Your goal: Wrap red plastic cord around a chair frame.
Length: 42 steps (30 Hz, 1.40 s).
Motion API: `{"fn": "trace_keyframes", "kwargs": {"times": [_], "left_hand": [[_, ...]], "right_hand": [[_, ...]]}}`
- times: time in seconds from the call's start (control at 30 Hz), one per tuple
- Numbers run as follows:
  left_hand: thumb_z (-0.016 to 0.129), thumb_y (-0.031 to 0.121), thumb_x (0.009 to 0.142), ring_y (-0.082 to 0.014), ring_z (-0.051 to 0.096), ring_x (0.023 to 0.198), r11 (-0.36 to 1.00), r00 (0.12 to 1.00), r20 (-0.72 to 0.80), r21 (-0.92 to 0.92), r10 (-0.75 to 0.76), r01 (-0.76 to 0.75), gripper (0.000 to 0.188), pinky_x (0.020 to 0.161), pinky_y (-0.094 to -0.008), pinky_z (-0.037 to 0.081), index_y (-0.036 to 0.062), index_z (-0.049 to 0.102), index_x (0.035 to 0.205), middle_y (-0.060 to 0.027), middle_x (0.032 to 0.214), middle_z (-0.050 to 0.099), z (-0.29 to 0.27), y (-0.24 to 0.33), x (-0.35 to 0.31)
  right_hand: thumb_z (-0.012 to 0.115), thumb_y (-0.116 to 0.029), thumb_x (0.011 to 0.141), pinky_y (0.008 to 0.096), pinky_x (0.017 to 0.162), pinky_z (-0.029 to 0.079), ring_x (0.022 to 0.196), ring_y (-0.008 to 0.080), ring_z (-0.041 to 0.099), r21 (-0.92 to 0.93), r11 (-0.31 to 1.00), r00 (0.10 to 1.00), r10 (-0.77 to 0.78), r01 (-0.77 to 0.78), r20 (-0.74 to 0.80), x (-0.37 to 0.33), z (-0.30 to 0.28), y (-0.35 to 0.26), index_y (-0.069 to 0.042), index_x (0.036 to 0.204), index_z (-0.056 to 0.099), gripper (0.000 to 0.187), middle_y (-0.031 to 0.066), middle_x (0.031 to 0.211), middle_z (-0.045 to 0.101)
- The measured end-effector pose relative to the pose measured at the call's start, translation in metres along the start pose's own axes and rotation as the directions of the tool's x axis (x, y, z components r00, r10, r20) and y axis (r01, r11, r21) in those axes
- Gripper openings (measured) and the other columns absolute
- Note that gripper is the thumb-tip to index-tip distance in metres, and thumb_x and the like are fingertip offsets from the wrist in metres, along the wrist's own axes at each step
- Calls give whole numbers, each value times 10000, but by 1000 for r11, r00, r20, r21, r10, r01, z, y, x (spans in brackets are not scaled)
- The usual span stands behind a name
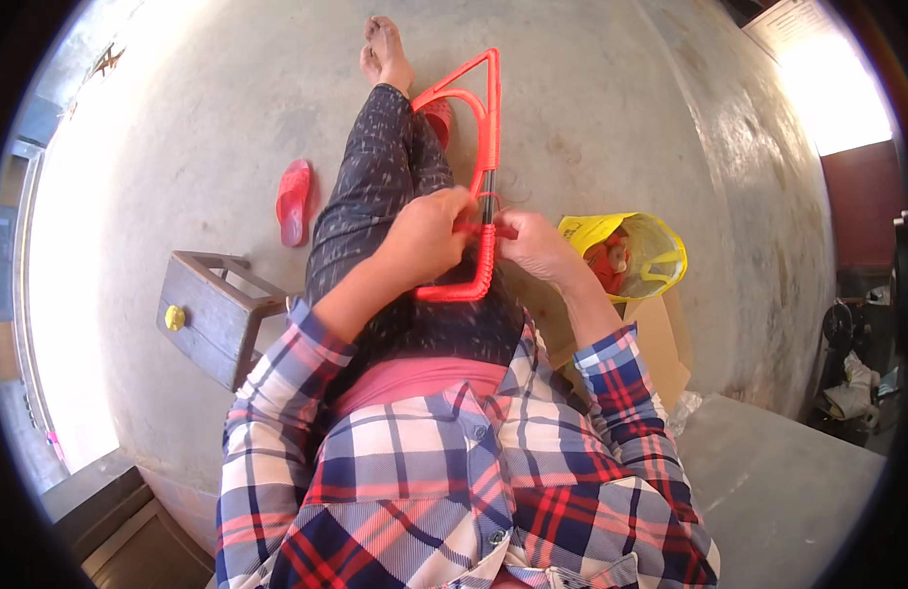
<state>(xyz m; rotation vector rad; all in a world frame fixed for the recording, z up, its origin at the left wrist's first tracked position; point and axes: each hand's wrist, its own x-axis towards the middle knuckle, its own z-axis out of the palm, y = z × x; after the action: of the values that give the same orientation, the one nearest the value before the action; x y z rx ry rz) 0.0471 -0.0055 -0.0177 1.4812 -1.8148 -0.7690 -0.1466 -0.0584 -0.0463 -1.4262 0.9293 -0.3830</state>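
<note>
A bent frame (492, 118) rests across my lap and legs, mostly covered in red wrapping. A short stretch of dark bare rod (488, 196) shows between two wrapped parts. Just below that stretch, a red strip (468, 229) passes around the rod. My left hand (429, 231) is closed at the rod's left side, with the strip at its fingers. On the other side my right hand (537, 245) pinches the strip close to the rod. The fingertips of both hands are partly hidden.
A small wooden stool (203, 309) with a yellow lump (175, 317) on it stands at left. One red slipper (294, 201) lies on the floor; another (437, 120) is behind the frame. To the right are a yellow bag (596, 231) holding red material and a cardboard box (660, 344).
</note>
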Motion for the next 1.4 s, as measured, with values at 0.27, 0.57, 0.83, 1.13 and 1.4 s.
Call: {"fn": "trace_keyframes", "kwargs": {"times": [0.27, 0.57, 0.83, 1.13, 1.4], "left_hand": [[610, 39, 779, -187, 582, 835, 435, 842, 200, -783, -501, 445, 239, 747, -313, 466, 9, 550, 1009, -67, 922, 600, 19, -21, 17], [493, 30, 722, -119, 479, 718, 210, 750, 352, -816, -560, 539, 249, 678, -253, 385, 53, 508, 969, -38, 851, 565, 33, -7, 19], [555, 41, 718, -269, 533, 977, 999, 957, -291, 41, -7, 20, 438, 918, -398, 352, 90, 558, 1153, -67, 881, 613, 14, 48, 3], [638, 315, 868, -371, 658, 727, 862, 867, -30, -124, -498, 491, 304, 658, -431, 501, 13, 607, 851, -212, 733, 651, 10, -15, -3], [542, 233, 935, -204, 634, 586, 617, 819, -5, -661, -573, 428, 273, 519, -324, 468, 21, 587, 770, -98, 725, 667, -8, 1, 13]], "right_hand": [[595, -63, 781, 407, 953, 412, 1055, 265, 550, 453, 712, 834, -365, 537, -414, -38, -43, -84, -37, 842, 644, 82, 140, 1081, 596], [606, -137, 889, 307, 481, 376, 504, 169, 446, 889, 377, 608, -779, 260, 153, -124, -7, -181, -98, 851, 393, 219, 58, 763, 514], [617, -59, 856, 273, 438, 366, 502, 128, 483, 795, 342, 501, -864, 501, 56, -136, -55, -173, -14, 1147, 383, 376, 58, 701, 511], [626, 10, 775, 287, 723, 493, 791, 159, 637, -744, 650, 972, -236, 155, -3, -48, -20, -63, -29, 913, 660, 147, 100, 894, 654], [677, -58, 822, 297, 844, 501, 930, 159, 637, 243, 960, 962, -72, 138, -264, -13, 12, -32, 20, 1045, 615, 244, 56, 1029, 665]]}}
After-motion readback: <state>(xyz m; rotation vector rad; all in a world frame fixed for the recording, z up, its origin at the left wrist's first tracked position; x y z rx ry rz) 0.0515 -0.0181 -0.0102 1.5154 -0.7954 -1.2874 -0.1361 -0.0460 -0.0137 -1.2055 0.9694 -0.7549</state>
